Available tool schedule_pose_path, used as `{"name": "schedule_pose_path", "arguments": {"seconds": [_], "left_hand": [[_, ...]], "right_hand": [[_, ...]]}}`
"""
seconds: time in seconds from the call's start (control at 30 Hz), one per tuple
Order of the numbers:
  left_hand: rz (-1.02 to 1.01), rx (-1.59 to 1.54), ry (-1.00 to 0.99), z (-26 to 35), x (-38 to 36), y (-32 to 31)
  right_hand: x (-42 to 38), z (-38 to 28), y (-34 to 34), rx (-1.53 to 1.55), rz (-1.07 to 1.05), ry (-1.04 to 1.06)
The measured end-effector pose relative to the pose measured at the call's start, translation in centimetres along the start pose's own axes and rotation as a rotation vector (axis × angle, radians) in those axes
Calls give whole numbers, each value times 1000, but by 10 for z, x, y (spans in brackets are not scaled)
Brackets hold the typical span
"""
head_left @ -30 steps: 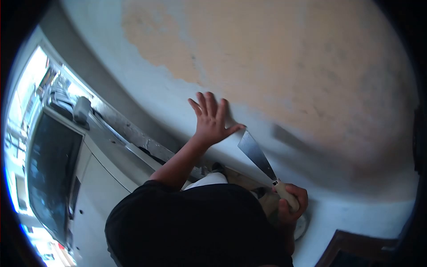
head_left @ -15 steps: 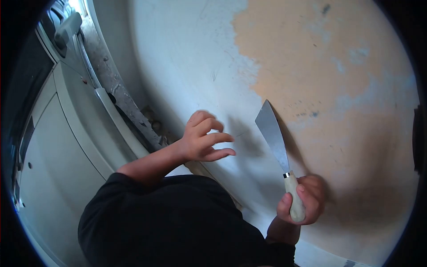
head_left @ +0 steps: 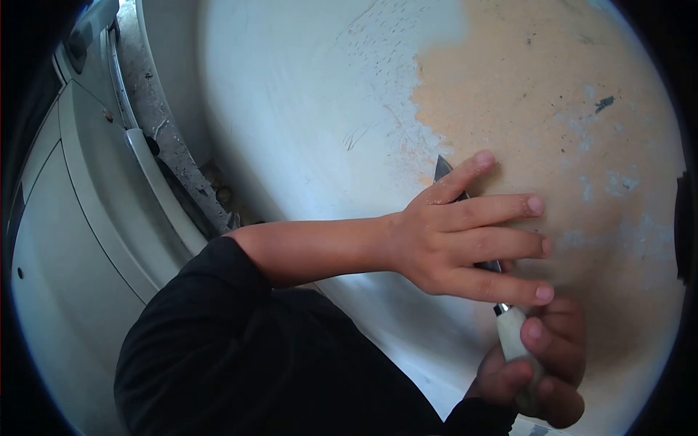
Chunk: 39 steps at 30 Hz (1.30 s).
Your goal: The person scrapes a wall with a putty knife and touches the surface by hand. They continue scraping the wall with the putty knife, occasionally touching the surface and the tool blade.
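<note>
In the head view, my right hand [head_left: 563, 345] is wrapped around the pale handle of a putty knife [head_left: 512, 333] at the lower right. The metal blade points up and to the left, with its tip showing beside my left thumb. My left hand [head_left: 458, 243] lies across the blade with its fingers spread and stretched to the right, covering most of the metal. Whether the palm touches the blade cannot be seen. Behind both hands is a wall [head_left: 502, 94], partly white and partly tan, with scuffed, patchy edges between the two.
At the left stands a light-coloured car [head_left: 94, 196] with its door handle and trim close to my left elbow. A strip of rough, littered ground [head_left: 163, 120] runs between the car and the wall. White flecks and dark marks dot the wall's tan area.
My left hand has moved right from beside the putty knife to over its blade, its curled fingers now spread. My right hand and the knife have shifted lower and to the right.
</note>
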<state>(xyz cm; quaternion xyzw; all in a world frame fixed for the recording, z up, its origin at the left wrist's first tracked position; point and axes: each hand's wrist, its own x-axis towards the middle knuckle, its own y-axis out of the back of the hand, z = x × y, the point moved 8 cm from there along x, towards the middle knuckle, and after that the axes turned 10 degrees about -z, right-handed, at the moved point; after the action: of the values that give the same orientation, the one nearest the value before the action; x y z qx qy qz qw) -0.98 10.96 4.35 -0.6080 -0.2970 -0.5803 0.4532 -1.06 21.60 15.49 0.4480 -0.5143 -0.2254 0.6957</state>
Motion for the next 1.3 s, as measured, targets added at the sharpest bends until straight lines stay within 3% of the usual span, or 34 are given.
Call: {"name": "schedule_pose_path", "arguments": {"seconds": [0.03,0.1,0.13,0.23,0.37,0.57,0.7,0.77,0.87,0.93,1.0,1.07,1.13,1.3], "left_hand": [[8,2,3,1,-1,-1],[84,25,57,4,-8,4],[32,52,63,6,-15,3],[-28,-80,179,4,-40,5],[86,-28,160,2,-61,2],[32,30,129,3,-54,5],[63,58,261,-1,-54,8],[43,56,152,1,-54,2],[50,55,155,1,-56,2],[22,69,278,-2,-55,5],[36,52,279,-1,-55,4],[51,54,275,-5,-56,3],[58,14,80,2,-51,0],[-12,8,265,-4,-50,7]], "right_hand": [[0,0,-8,-1,-8,4],[-12,-5,-8,-56,296,14],[-12,-2,-6,-54,290,15],[-8,-16,-17,-84,86,321],[-6,-24,-25,-67,63,257],[-2,-24,-24,-34,45,301],[-1,-23,-28,-21,42,278],[-4,-26,-25,-29,22,244],[-5,-28,-28,-113,69,381],[-3,-19,-30,-102,64,351],[-4,-17,-28,-92,61,321],[-9,-27,-28,-125,78,428],[-7,-29,-29,-122,99,416],[-4,-17,-29,-67,181,345]]}}
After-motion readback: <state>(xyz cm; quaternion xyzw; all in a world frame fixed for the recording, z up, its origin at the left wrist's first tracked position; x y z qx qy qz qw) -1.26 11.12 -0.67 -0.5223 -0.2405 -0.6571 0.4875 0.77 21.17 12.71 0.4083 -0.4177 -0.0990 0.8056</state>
